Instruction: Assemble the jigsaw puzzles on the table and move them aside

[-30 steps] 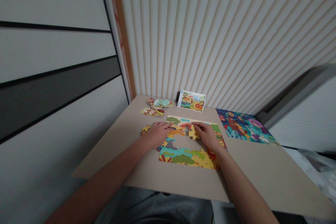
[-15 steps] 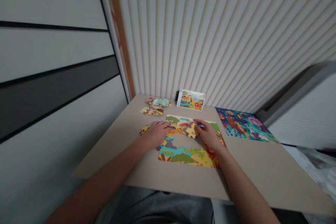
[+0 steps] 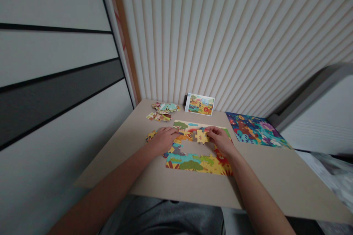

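A partly assembled jigsaw puzzle lies flat on the table, with bare tabletop showing in its middle. Between the thumb and fingers of my right hand is a yellow puzzle piece, held over the upper part of that gap. My left hand rests on the puzzle's left side, fingers stretched out toward the animal pieces and nothing visible in them. Some loose puzzle pieces lie just left of my left hand, partly covered by it.
A picture card of the animal scene stands at the back of the table. Piles of loose pieces lie at the back left. A dark blue finished puzzle is at the right. A pleated curtain hangs behind.
My right hand has turned slightly, and the yellow piece in it now lies flatter over the gap. My left hand stays in place.
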The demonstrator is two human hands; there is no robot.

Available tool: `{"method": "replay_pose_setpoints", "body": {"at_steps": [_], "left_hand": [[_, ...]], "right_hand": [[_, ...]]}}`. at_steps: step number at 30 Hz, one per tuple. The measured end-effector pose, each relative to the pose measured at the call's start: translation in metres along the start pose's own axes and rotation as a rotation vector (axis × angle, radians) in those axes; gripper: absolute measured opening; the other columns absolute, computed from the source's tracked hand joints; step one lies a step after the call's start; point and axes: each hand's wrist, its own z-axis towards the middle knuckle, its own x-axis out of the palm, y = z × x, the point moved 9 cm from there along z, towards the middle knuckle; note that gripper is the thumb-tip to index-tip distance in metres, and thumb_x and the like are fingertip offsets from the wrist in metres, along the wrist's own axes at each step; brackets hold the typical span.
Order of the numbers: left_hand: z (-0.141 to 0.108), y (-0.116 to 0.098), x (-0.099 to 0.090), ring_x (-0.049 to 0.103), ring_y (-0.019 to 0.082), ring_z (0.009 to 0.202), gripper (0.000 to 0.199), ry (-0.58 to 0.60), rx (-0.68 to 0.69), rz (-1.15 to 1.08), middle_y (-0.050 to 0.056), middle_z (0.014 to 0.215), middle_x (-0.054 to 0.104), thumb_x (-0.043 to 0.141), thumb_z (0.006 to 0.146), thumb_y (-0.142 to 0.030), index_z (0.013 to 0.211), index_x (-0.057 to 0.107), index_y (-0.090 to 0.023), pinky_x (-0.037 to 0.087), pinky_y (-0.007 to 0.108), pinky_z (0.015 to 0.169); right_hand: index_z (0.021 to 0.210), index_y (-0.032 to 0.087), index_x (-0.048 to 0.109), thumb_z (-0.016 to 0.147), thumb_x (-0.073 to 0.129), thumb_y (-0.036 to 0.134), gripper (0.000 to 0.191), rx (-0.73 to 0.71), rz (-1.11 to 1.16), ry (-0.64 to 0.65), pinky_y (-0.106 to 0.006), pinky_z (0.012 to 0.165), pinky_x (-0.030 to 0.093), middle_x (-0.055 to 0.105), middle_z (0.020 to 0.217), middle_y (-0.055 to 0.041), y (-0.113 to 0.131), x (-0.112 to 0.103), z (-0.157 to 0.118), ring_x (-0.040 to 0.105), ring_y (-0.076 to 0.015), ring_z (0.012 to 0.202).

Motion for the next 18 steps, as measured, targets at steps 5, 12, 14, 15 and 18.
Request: {"method": "replay_pose_setpoints", "body": {"at_steps": [5, 12, 14, 15, 18], "left_hand": [[-0.001, 0.003, 0.002, 0.059, 0.024, 0.118, 0.045, -0.017, 0.005, 0.001, 0.007, 0.127, 0.067, 0.053, 0.088, -0.007, 0.127, 0.067, -0.026, 0.042, 0.041, 0.099], [-0.005, 0.010, -0.009, 0.060, 0.024, 0.115, 0.038, -0.034, -0.028, 0.018, 0.008, 0.121, 0.070, 0.052, 0.090, -0.007, 0.122, 0.067, -0.022, 0.043, 0.040, 0.100], [-0.007, 0.013, -0.013, 0.060, 0.024, 0.114, 0.038, -0.043, -0.039, 0.014, 0.008, 0.120, 0.070, 0.050, 0.090, -0.007, 0.121, 0.068, -0.021, 0.043, 0.040, 0.099], [-0.007, 0.015, -0.015, 0.060, 0.024, 0.113, 0.039, -0.051, -0.042, 0.015, 0.008, 0.119, 0.070, 0.050, 0.089, -0.007, 0.121, 0.068, -0.021, 0.044, 0.040, 0.099], [-0.010, 0.021, -0.018, 0.060, 0.025, 0.113, 0.040, -0.079, -0.046, 0.024, 0.009, 0.119, 0.069, 0.050, 0.086, -0.006, 0.120, 0.068, -0.020, 0.044, 0.040, 0.098]], "right_hand": [[0.091, 0.019, 0.070, 0.071, 0.080, 0.037, 0.029, 0.011, 0.032, 0.009, -0.024, 0.063, 0.048, 0.068, 0.082, -0.0007, 0.002, 0.002, -0.003, 0.060, -0.0127, 0.070], [0.087, 0.019, 0.070, 0.072, 0.077, 0.036, 0.024, -0.027, -0.027, 0.016, -0.025, 0.062, 0.046, 0.068, 0.080, -0.0010, 0.006, 0.002, -0.005, 0.059, -0.0130, 0.068], [0.087, 0.019, 0.070, 0.073, 0.076, 0.035, 0.022, -0.069, -0.073, 0.007, -0.024, 0.059, 0.044, 0.065, 0.076, 0.0001, 0.012, 0.001, -0.006, 0.055, -0.0118, 0.064], [0.086, 0.018, 0.070, 0.074, 0.075, 0.035, 0.021, -0.087, -0.086, 0.004, -0.024, 0.057, 0.042, 0.063, 0.073, 0.0008, 0.014, 0.001, -0.006, 0.053, -0.0111, 0.062], [0.087, 0.018, 0.069, 0.074, 0.074, 0.034, 0.022, -0.112, -0.087, 0.009, -0.023, 0.053, 0.038, 0.058, 0.066, 0.0032, 0.017, 0.002, -0.006, 0.046, -0.0096, 0.056]]}}
